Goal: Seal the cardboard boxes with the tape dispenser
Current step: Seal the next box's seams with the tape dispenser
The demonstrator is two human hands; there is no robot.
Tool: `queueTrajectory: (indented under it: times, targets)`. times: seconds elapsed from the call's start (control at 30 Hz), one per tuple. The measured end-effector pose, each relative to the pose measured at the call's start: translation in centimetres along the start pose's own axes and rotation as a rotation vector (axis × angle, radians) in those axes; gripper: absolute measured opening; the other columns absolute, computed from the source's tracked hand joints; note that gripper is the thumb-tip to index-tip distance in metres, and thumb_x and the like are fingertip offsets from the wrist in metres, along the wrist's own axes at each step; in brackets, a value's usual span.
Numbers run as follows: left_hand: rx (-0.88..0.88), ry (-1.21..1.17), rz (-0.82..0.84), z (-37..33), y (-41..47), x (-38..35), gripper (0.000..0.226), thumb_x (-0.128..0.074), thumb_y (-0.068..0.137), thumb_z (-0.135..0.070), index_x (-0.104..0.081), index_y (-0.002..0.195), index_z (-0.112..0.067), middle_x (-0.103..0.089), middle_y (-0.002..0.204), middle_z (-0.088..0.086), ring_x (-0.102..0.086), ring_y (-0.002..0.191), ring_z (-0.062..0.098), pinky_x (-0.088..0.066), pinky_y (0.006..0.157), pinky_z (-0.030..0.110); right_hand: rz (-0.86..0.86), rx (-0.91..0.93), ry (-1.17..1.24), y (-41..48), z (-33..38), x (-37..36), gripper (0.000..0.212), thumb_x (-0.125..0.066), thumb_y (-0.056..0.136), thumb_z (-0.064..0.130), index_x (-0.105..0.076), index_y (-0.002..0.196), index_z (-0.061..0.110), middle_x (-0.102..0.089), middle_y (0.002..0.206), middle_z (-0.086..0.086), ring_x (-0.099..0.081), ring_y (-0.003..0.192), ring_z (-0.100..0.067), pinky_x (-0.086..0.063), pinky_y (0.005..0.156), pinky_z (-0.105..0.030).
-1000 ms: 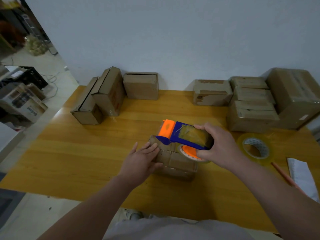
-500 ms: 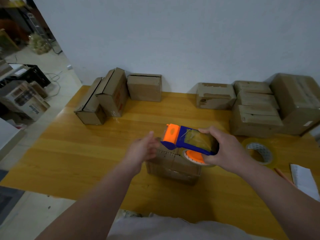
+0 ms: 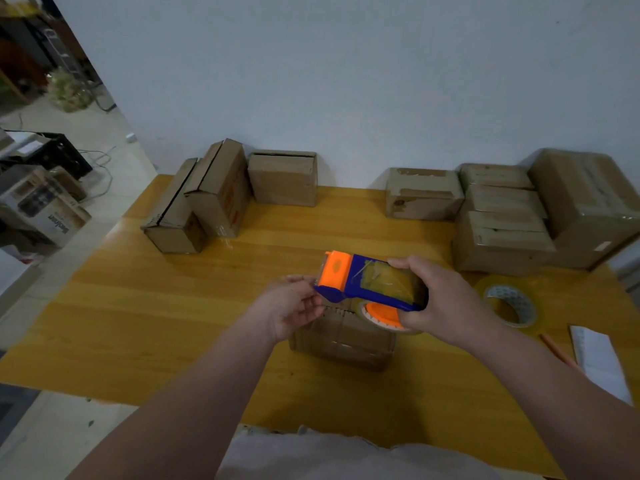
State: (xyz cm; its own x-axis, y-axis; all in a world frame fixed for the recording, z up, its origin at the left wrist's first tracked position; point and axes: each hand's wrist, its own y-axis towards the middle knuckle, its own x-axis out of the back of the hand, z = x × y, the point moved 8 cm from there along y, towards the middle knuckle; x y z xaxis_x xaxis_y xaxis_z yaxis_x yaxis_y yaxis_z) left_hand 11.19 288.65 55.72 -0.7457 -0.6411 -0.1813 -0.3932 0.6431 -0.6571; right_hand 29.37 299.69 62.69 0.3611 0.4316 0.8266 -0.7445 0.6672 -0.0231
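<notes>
The right hand (image 3: pixel 446 303) has the tape dispenser (image 3: pixel 374 282) in a full grip. Its fingers wrap over the far side of the blue body and its thumb sits by the orange hub, holding the tool in the air, clear of the table (image 3: pixel 173 306). The cardboard box (image 3: pixel 346 341) being worked on sits on the table directly beneath the dispenser, under both hands and a little nearer the person than they are.

The dispenser's long axis runs sideways, out from the right palm toward the left hand (image 3: pixel 291 310), so the orange nose ends right at the left fingertips. That hand's fingers are curled in against the nose with the thumb close to them, shaped as if to pinch the free tape end. The tape is clear, though, and I cannot tell whether anything is actually caught between them.

The left hand is the nearer one to the nose, so it looks like the one to draw tape out, away from the right hand, before both drop onto the box top below. The hands and tool mostly hide the box's seam, so I cannot tell whether it lines up with the dispenser's axis.

A spare tape roll (image 3: pixel 509 303) lies on the table beyond the right hand's outer side, well apart, and more boxes (image 3: pixel 498 233) stand further off.
</notes>
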Motion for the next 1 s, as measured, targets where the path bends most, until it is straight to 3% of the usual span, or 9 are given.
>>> queueTrajectory:
  times: [0.17,0.27,0.37,0.5,0.67,0.87,1.0]
  targets:
    - [-0.101,0.099,-0.116,-0.5,0.7,1.6,0.002,-0.055,0.094,-0.006,-0.057,0.094,-0.006,-0.059,0.078,0.008,-0.054,0.071,0.015,-0.051,0.069,0.029,0.106,0.045,-0.035,0.3,1.1,-0.1,0.077,-0.079,0.073,0.032,-0.036,0.137,0.042,-0.045,0.118,0.021,-0.052,0.099,-0.003,-0.051,0.071,-0.024]
    - [-0.143,0.19,-0.214,-1.0,1.2,3.7,0.004,-0.058,0.094,-0.008,-0.06,0.09,-0.006,-0.055,0.077,0.007,-0.052,0.071,0.014,-0.049,0.066,0.027,0.166,0.055,-0.082,0.4,1.9,-0.1,0.076,-0.077,0.074,0.03,-0.036,0.137,0.042,-0.048,0.112,0.02,-0.052,0.086,0.003,-0.044,0.062,-0.018]
    - [-0.158,0.235,-0.254,-0.8,1.9,4.8,0.008,-0.059,0.093,-0.009,-0.059,0.085,-0.008,-0.055,0.082,0.009,-0.051,0.072,0.014,-0.048,0.062,0.026,0.206,0.079,-0.115,0.8,2.8,-0.5,0.074,-0.076,0.075,0.033,-0.036,0.137,0.041,-0.051,0.115,0.017,-0.052,0.085,0.002,-0.045,0.062,-0.019]
    - [-0.144,0.202,-0.308,-0.5,2.5,5.6,0.01,-0.057,0.093,-0.005,-0.057,0.085,-0.009,-0.051,0.086,0.007,-0.05,0.078,0.015,-0.054,0.071,0.03,0.236,0.083,-0.185,1.6,3.8,-1.0,0.073,-0.074,0.076,0.035,-0.034,0.137,0.04,-0.048,0.114,0.017,-0.05,0.082,0.0,-0.038,0.058,-0.017]
    - [-0.136,0.223,-0.321,0.0,3.2,6.3,0.009,-0.056,0.095,-0.007,-0.058,0.086,-0.008,-0.049,0.086,0.006,-0.047,0.075,0.012,-0.052,0.063,0.028,0.252,0.076,-0.249,2.4,4.8,-1.7,0.07,-0.072,0.076,0.038,-0.032,0.134,0.043,-0.052,0.115,0.013,-0.052,0.085,-0.006,-0.039,0.058,-0.021]
    - [-0.098,0.225,-0.283,0.8,4.0,6.5,0.013,-0.053,0.097,-0.016,-0.056,0.108,-0.009,-0.051,0.094,0.008,-0.05,0.085,0.018,-0.049,0.063,0.027,0.253,0.067,-0.33,3.7,5.8,-2.3,0.066,-0.069,0.079,0.04,-0.034,0.134,0.041,-0.055,0.117,0.01,-0.05,0.091,-0.01,-0.034,0.058,-0.02]
    - [-0.069,0.147,-0.249,1.9,4.9,6.8,0.011,-0.054,0.097,-0.016,-0.057,0.097,-0.006,-0.05,0.084,0.007,-0.048,0.075,0.016,-0.046,0.055,0.026,0.248,0.088,-0.369,4.2,6.6,-2.7,0.061,-0.066,0.08,0.045,-0.037,0.134,0.041,-0.056,0.119,0.009,-0.05,0.094,-0.011,-0.037,0.062,-0.023]
